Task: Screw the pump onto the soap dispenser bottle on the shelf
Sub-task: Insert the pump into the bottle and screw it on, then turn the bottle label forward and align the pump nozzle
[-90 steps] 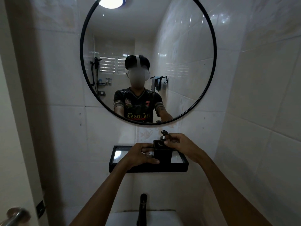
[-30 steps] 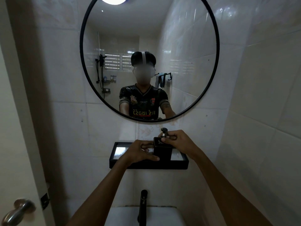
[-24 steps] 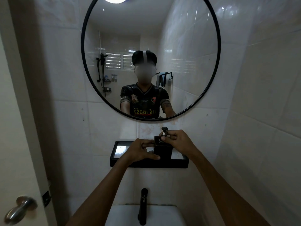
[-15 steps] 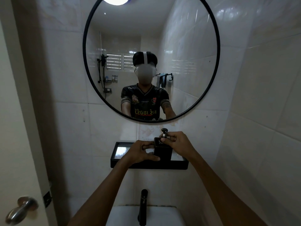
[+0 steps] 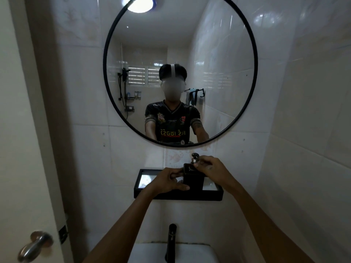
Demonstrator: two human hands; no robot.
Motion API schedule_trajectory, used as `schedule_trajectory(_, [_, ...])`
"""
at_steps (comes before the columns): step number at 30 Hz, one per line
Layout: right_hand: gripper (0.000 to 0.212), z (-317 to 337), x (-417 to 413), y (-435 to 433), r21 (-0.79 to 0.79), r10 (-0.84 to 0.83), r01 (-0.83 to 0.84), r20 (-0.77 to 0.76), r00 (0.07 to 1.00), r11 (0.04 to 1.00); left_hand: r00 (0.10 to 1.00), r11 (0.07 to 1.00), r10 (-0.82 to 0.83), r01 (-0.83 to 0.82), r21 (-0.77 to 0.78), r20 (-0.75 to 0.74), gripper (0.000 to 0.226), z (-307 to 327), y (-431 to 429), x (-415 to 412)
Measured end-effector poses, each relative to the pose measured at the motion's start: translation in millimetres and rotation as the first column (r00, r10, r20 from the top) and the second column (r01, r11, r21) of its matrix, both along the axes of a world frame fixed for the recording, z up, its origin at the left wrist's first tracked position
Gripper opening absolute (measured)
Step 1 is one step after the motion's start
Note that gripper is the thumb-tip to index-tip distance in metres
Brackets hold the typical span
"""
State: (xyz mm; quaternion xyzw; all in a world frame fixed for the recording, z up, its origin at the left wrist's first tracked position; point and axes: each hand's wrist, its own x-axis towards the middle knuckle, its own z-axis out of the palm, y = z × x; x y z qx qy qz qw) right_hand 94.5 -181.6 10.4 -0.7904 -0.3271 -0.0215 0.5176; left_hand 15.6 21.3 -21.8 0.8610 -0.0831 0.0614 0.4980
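A square black soap dispenser bottle [image 5: 193, 180] stands upright on a black wall shelf [image 5: 178, 196] below the mirror. Its pump [image 5: 194, 157] sticks up from the top, with a dark head on a pale stem. My left hand [image 5: 167, 182] grips the bottle's left side, thumb across its front. My right hand [image 5: 210, 168] is closed around the pump's collar at the bottle's top, and its fingers hide the collar.
A round black-framed mirror [image 5: 180, 71] hangs above the shelf and reflects a person. A black faucet [image 5: 171, 242] and white basin [image 5: 171, 254] sit below. Tiled walls close in on the right. A door with a metal handle [image 5: 35, 243] is at left.
My right hand has shifted its fingers slightly around the pump's collar. The left hand stays on the bottle. The view has drifted a little.
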Motion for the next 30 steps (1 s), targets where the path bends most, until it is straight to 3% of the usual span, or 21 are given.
schedule_trajectory(5, [0.030,0.3,6.9,-8.0,-0.022,0.019,-0.021,-0.090,0.996,1.000,0.999,0.999,0.007,-0.009,0.053,0.034,0.056,1.1,5.0,2.1])
schedule_trajectory(13, [0.027,-5.9,19.3,-10.8,-0.033,0.046,-0.056,-0.237,0.970,0.998,0.977,0.975,0.209,-0.205,-0.083,0.037,0.048,-8.5,10.3,4.9])
schedule_trajectory(21, [0.056,10.5,25.2,-23.2,-0.143,0.277,-0.338,-0.329,0.903,0.930,0.960,0.964,0.254,-0.261,0.055,0.116,0.074,-6.9,-12.8,2.9])
schedule_trajectory(30, [0.060,8.3,32.1,-25.9,-0.204,0.300,-0.364,-0.285,0.910,0.909,0.987,0.987,0.155,-0.156,-0.033,-0.037,0.062,11.1,-3.2,3.1])
